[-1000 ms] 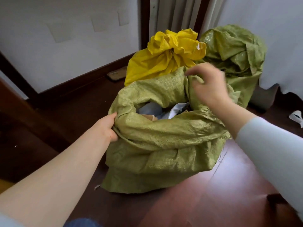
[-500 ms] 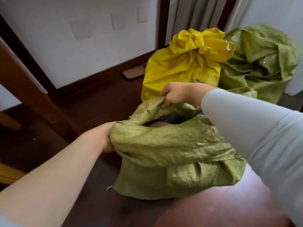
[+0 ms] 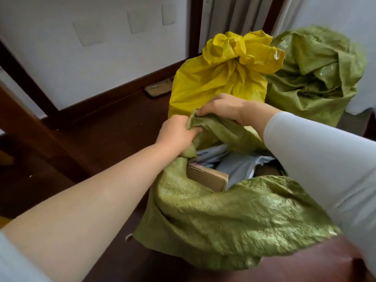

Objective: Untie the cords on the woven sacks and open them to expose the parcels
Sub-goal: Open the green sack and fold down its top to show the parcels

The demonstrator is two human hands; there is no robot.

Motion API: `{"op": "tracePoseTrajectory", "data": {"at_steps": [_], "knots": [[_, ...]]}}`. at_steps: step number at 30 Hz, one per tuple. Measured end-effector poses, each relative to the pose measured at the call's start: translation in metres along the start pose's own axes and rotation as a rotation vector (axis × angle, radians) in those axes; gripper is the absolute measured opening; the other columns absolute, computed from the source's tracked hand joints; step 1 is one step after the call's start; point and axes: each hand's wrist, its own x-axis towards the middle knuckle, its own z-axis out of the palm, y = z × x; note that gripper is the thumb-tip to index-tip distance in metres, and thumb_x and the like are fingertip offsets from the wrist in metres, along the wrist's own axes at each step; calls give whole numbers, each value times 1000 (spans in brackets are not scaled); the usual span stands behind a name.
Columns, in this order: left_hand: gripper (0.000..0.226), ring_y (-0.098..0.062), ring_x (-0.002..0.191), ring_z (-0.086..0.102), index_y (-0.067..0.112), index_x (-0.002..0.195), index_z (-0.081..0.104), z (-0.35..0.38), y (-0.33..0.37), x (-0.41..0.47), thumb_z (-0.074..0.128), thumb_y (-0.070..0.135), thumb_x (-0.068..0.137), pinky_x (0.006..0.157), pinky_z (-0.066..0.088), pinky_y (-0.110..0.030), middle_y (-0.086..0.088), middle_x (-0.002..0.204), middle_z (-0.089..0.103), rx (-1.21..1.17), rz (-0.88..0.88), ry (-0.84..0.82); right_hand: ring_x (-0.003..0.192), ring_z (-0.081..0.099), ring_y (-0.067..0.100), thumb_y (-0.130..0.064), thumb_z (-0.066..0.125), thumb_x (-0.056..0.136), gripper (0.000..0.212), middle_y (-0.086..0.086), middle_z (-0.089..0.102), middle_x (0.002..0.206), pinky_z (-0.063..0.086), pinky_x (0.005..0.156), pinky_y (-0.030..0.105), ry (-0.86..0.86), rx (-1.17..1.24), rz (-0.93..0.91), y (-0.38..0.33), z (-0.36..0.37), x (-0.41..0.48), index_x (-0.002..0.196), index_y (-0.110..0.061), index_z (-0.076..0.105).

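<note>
- Hands meet at the far rim of the green sack (image 3: 234, 216), which stands on the dark wooden floor (image 3: 101, 139) right in front of the person.
- The left hand (image 3: 175, 133) grips a bunched fold of the rim, its fingers curled tight into the cloth.
- The right hand (image 3: 221, 106) sits just beside it, fingers bent and pinching the same edge from above; its arm, in a pale sleeve (image 3: 325, 169), crosses over the sack's right side.
- The sack's mouth gapes open, and its near edge is slumped down in thick wrinkles.
- Inside, a cardboard box (image 3: 205, 176) lies against the left wall of the sack, with grey mailer bags (image 3: 238, 167) beside and behind it.
- A yellow sack (image 3: 213, 78) stands right behind the green one, its neck gathered tight and its top flaring above; whatever cinches the neck is too small to make out.
- A second green sack (image 3: 317, 78) stands to the right of the yellow one, touching it, with its top crumpled and folded over.
- Behind them are a white wall (image 3: 91, 58), a dark skirting board (image 3: 114, 98) and a pale curtain (image 3: 240, 15).
</note>
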Motion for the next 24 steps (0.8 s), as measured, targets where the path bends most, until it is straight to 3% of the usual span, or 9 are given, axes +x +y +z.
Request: {"op": "tracePoseTrajectory", "data": {"at_steps": [3, 5, 7, 10, 12, 14, 17, 22, 24], "knots": [[28, -22, 75, 60, 11, 67, 64, -4, -16, 9, 67, 35, 82, 67, 43, -31, -10, 75, 64, -284, -152, -43, 128, 41, 24, -64, 66, 67, 75, 3, 46, 136, 36, 107, 37, 110, -411, -190, 14, -15, -12, 131, -31, 48], [26, -16, 70, 62, 12, 77, 67, -8, -18, 9, 67, 38, 81, 66, 46, -26, -4, 77, 67, -365, -231, -105, 144, 9, 32, -74, 67, 54, 111, 7, 13, 155, 12, 112, 62, 132, -743, -193, 29, -20, -22, 146, -37, 17], [25, -10, 71, 64, 15, 87, 68, -11, -16, 6, 65, 40, 82, 65, 49, -22, 2, 78, 69, -428, -290, -211, 144, -8, 36, -71, 72, 52, 128, 10, -11, 157, 4, 108, 67, 107, -939, -54, 52, -23, -28, 147, -36, -6], [29, -10, 78, 66, 16, 93, 69, -16, -17, 3, 61, 42, 83, 69, 50, -22, 3, 83, 71, -420, -327, -373, 138, 22, 44, -51, 73, 70, 101, 22, 13, 151, 28, 107, 55, 109, -893, 83, 81, -30, -23, 148, -26, 15], [32, -13, 77, 68, 17, 89, 70, -19, -22, 1, 60, 45, 81, 69, 52, -25, 0, 82, 73, -418, -352, -449, 112, 53, 37, -27, 68, 80, 49, 20, 53, 122, 45, 86, 37, 107, -682, 30, 90, -36, -19, 124, -11, 54], [37, -15, 74, 70, 17, 88, 70, -27, -25, -1, 60, 50, 75, 67, 56, -27, -1, 81, 75, -418, -404, -531, 94, 61, 30, -10, 68, 79, 25, 15, 66, 100, 50, 80, 33, 55, -378, 85, 95, -47, -18, 104, -4, 67], [51, -19, 81, 71, 15, 100, 69, -40, -32, 5, 61, 53, 66, 78, 57, -36, -6, 91, 75, -435, -463, -604, 95, 66, 31, -10, 70, 79, 28, 18, 68, 100, 53, 87, 42, -132, 92, 217, 97, -65, -28, 105, 0, 63], [51, -23, 116, 55, 26, 128, 55, -26, -7, 24, 70, 33, 79, 98, 45, -31, -3, 132, 55, 302, -132, -297, 91, 65, 29, -41, 64, 83, 41, 16, 67, 99, 53, 89, 44, -55, 148, 192, 93, -48, -20, 98, -3, 64], [54, -17, 109, 56, 24, 129, 54, -13, 23, 27, 68, 21, 76, 84, 45, -15, 1, 128, 54, 49, -12, -218, 97, 64, 29, -49, 60, 84, 49, 15, 66, 105, 51, 92, 46, -10, 113, 164, 82, -40, -11, 105, -5, 63]]}}
